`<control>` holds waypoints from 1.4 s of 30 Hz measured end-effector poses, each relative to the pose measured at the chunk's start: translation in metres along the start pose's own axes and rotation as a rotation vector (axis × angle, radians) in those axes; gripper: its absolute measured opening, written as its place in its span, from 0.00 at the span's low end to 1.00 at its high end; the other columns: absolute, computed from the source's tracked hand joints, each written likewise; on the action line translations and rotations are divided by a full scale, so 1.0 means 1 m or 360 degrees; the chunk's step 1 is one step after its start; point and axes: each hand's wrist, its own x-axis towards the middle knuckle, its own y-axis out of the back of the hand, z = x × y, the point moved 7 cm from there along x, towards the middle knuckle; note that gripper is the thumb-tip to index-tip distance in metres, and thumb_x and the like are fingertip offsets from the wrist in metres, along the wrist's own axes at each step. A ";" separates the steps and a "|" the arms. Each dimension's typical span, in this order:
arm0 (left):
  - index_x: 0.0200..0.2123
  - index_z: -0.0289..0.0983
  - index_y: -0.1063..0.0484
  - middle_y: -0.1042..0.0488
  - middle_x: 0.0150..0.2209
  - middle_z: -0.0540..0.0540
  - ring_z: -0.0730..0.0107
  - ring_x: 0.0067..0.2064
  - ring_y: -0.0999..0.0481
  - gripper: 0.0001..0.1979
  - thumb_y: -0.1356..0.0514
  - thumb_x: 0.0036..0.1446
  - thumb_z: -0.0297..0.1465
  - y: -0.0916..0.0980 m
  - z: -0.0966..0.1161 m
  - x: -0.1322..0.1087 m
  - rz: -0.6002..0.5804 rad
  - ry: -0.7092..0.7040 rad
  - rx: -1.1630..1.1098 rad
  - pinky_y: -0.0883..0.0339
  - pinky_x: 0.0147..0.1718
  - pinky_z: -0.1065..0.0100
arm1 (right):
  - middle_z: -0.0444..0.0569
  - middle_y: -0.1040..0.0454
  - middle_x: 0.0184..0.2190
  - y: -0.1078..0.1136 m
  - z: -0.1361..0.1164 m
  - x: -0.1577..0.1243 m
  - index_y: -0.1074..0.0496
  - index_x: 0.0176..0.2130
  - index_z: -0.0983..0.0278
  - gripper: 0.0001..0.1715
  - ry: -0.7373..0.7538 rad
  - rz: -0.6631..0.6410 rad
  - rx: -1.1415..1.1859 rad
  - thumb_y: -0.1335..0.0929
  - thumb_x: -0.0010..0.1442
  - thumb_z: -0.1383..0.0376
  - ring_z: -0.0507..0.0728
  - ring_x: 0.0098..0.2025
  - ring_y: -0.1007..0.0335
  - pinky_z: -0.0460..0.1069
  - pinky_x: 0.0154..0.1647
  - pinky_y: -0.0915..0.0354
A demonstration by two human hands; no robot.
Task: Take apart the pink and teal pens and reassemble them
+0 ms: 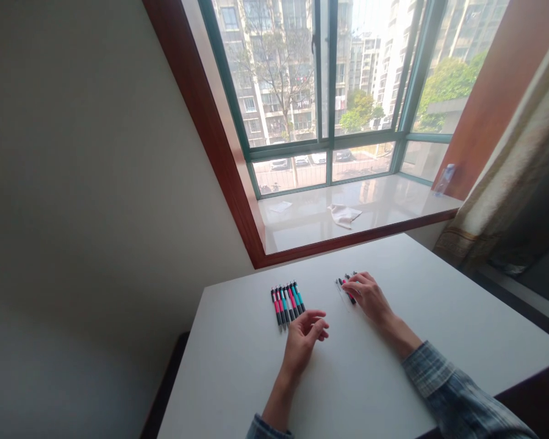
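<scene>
On the white table (pixel 238 360), a row of several click pens (pixel 287 305) lies side by side, with pink, teal and white barrels and black grips. My left hand (pixel 303 342) is just in front of this row, fingers loosely bent and apart, nothing in them. It covers the lower ends of some pens. Farther right, my right hand (pixel 369 297) reaches over a second small group of pens (pixel 350 299), its fingertips closed at a pen. One of these is pink and black; a pale one beside it is blurred. The hand partly hides this group.
A window sill (pixel 302 235) with a dark red wooden edge adjoins the table's far side. A crumpled white cloth (pixel 344 215) lies on it, and a clear bottle (pixel 444 180) stands at its right end. A curtain (pixel 498 164) hangs at the right; a bare wall (pixel 96 213) is at the left.
</scene>
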 end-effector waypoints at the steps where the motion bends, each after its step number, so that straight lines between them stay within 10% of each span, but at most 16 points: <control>1: 0.41 0.33 0.21 0.21 0.31 0.44 0.69 0.30 0.23 0.16 0.31 0.55 0.39 0.000 0.000 0.000 0.0001 0.0001 0.0002 0.30 0.31 0.69 | 0.49 0.22 0.38 0.000 0.001 0.000 0.19 0.40 0.56 0.12 -0.0004 -0.0003 0.0006 0.33 0.69 0.65 0.60 0.44 0.30 0.54 0.47 0.32; 16: 0.40 0.34 0.21 0.22 0.31 0.45 0.69 0.30 0.23 0.15 0.32 0.55 0.39 0.004 0.001 0.001 0.0027 -0.0013 0.0014 0.30 0.32 0.69 | 0.50 0.22 0.38 0.002 0.001 0.001 0.18 0.43 0.56 0.11 0.0016 0.0062 -0.0027 0.32 0.68 0.67 0.60 0.43 0.30 0.55 0.47 0.30; 27: 0.40 0.34 0.21 0.22 0.30 0.46 0.70 0.29 0.25 0.14 0.31 0.55 0.38 0.003 0.004 0.000 0.0034 -0.0013 0.0003 0.31 0.31 0.69 | 0.51 0.31 0.62 -0.001 -0.031 0.000 0.18 0.42 0.54 0.11 0.0067 -0.0079 -0.0473 0.32 0.68 0.65 0.69 0.65 0.44 0.64 0.57 0.35; 42: 0.39 0.35 0.21 0.22 0.30 0.46 0.70 0.28 0.26 0.15 0.31 0.54 0.40 0.002 0.004 0.000 0.0040 -0.0020 0.0001 0.32 0.31 0.69 | 0.51 0.28 0.58 -0.010 -0.021 0.001 0.18 0.40 0.54 0.13 0.0028 -0.0152 -0.0423 0.33 0.67 0.67 0.69 0.64 0.43 0.65 0.58 0.36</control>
